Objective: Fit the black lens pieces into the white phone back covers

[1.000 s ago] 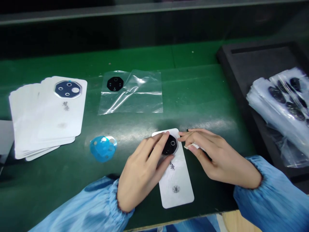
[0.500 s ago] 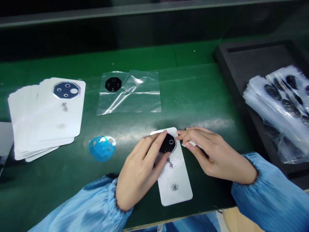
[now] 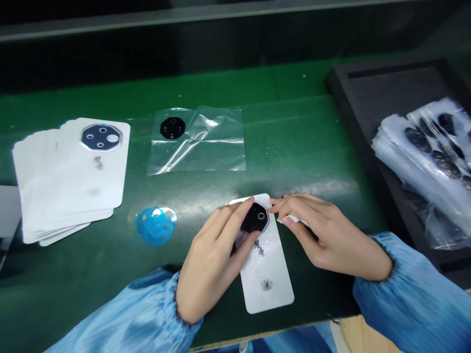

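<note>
Light fell unevenly on the bench (image 3: 305, 132): around the panel (image 3: 272, 274) it was moderate, while far beyond everything sank into near black. Just beyond the panel, a soft pale glare lay. Far left of the panel, the stack (image 3: 66, 181) was almost washed out. Beyond the panel and leftward, the bag (image 3: 206, 157) carried sharp white streaks. Far right of the panel, the pile (image 3: 412, 159) looked slightly blurred.

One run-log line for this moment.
left hand: over black octagonal plate | right hand: pinching white scrap beside white panel | blue film: on green table
</note>
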A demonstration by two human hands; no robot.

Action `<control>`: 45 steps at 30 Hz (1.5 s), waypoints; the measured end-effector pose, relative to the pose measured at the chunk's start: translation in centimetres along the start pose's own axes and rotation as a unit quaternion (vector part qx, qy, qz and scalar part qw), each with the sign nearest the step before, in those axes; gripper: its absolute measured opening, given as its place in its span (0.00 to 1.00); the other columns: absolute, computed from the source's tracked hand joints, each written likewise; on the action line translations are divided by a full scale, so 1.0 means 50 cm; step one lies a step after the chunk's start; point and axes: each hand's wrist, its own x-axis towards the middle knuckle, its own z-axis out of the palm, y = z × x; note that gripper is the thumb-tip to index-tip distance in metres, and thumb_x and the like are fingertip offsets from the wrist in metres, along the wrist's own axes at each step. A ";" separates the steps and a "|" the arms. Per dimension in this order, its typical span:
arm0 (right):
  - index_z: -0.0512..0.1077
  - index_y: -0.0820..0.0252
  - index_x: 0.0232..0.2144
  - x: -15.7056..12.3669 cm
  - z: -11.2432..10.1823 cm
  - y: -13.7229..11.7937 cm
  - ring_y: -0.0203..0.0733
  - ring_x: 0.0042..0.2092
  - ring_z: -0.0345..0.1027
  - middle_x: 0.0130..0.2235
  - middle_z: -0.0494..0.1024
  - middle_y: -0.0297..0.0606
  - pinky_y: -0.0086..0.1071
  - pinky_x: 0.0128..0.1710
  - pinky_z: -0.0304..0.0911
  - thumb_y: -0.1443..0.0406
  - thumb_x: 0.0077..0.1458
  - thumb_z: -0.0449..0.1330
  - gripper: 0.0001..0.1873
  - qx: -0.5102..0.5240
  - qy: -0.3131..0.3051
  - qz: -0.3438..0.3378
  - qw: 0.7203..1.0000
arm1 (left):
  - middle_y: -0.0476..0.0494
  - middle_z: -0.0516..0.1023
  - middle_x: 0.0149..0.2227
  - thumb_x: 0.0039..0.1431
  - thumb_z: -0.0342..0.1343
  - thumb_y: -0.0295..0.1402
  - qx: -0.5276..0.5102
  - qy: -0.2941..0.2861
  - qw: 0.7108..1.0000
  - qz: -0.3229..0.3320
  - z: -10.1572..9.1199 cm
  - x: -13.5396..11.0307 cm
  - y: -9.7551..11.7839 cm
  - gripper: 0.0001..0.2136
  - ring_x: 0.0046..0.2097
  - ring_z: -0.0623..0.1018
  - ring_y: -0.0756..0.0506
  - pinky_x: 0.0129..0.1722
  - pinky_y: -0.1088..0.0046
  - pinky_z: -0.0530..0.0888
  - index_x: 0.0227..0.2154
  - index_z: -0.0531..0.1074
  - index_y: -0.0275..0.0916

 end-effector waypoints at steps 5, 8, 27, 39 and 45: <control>0.64 0.56 0.40 0.004 0.001 0.001 0.46 0.49 0.70 0.44 0.76 0.40 0.41 0.46 0.67 0.71 0.63 0.48 0.08 0.005 -0.003 0.006 1.000 | 0.44 0.74 0.46 0.60 0.58 0.27 -0.006 0.002 1.000 -0.003 -0.003 0.004 0.001 0.24 0.45 0.73 0.47 0.47 0.72 0.71 0.58 0.62 0.36; 0.63 0.56 0.40 0.004 0.001 0.002 0.45 0.49 0.70 0.44 0.75 0.39 0.41 0.46 0.67 0.71 0.64 0.48 0.08 0.006 -0.004 0.007 1.000 | 0.44 0.74 0.45 0.60 0.59 0.27 -0.003 0.001 1.000 -0.006 -0.003 0.005 0.002 0.23 0.44 0.73 0.47 0.46 0.72 0.71 0.58 0.63 0.36; 0.64 0.59 0.40 0.002 0.005 -0.002 0.43 0.50 0.69 0.42 0.75 0.40 0.38 0.48 0.65 0.72 0.64 0.49 0.07 0.006 0.023 -0.032 0.999 | 0.42 0.74 0.49 0.62 0.56 0.28 0.010 -0.007 1.000 -0.001 -0.003 -0.003 0.001 0.26 0.47 0.73 0.45 0.45 0.68 0.72 0.62 0.57 0.36; 0.68 0.70 0.40 0.009 0.050 -0.028 0.49 0.58 0.65 0.50 0.75 0.56 0.48 0.63 0.52 0.76 0.56 0.49 0.11 -0.096 -0.036 -0.174 0.979 | 0.36 0.65 0.59 0.61 0.58 0.37 -0.010 -0.039 0.999 0.028 0.000 -0.009 -0.034 0.28 0.59 0.65 0.42 0.59 0.65 0.65 0.60 0.57 0.32; 0.68 0.67 0.38 0.010 0.055 -0.036 0.50 0.54 0.68 0.47 0.76 0.52 0.50 0.61 0.53 0.75 0.56 0.50 0.09 -0.065 -0.029 -0.146 0.987 | 0.35 0.70 0.53 0.60 0.56 0.45 0.038 -0.039 0.998 0.042 -0.005 -0.005 -0.038 0.34 0.54 0.69 0.38 0.52 0.59 0.70 0.63 0.52 0.32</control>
